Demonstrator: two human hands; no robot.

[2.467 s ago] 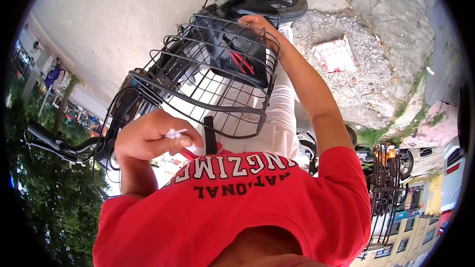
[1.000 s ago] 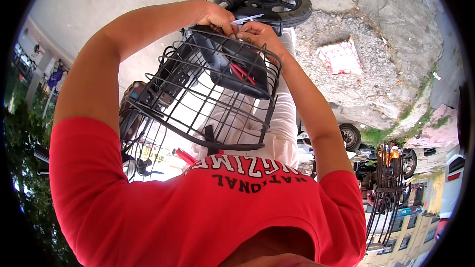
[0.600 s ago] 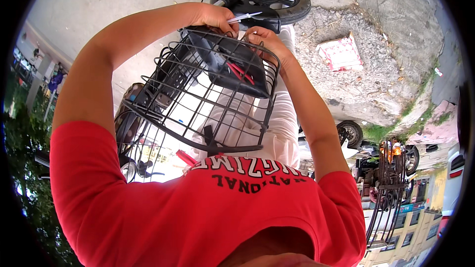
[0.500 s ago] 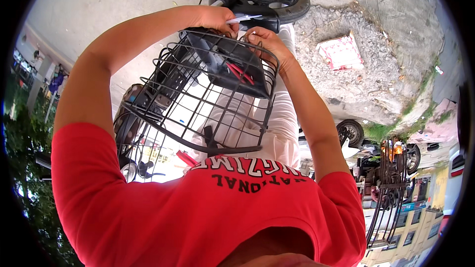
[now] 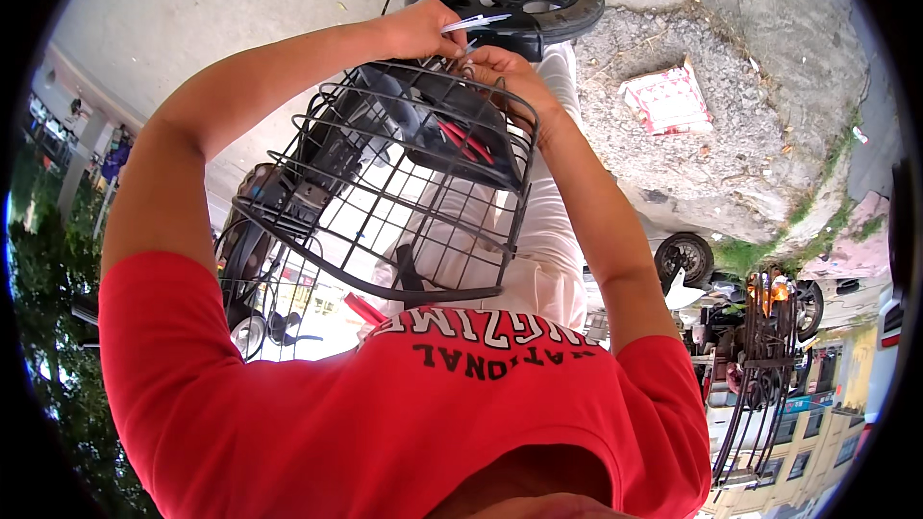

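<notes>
The black wire basket (image 5: 452,295) is being worked at its far edge by the right hand (image 5: 510,75), its fingers bent, any grip being indiscernible, and by the left hand (image 5: 428,31), where slim white ties (image 5: 481,23) are being gripped by curled fingers, apparently to free the fingertips.

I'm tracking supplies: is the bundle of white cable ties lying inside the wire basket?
No, the left hand holds the bundle of white cable ties outside the wire basket.
</notes>
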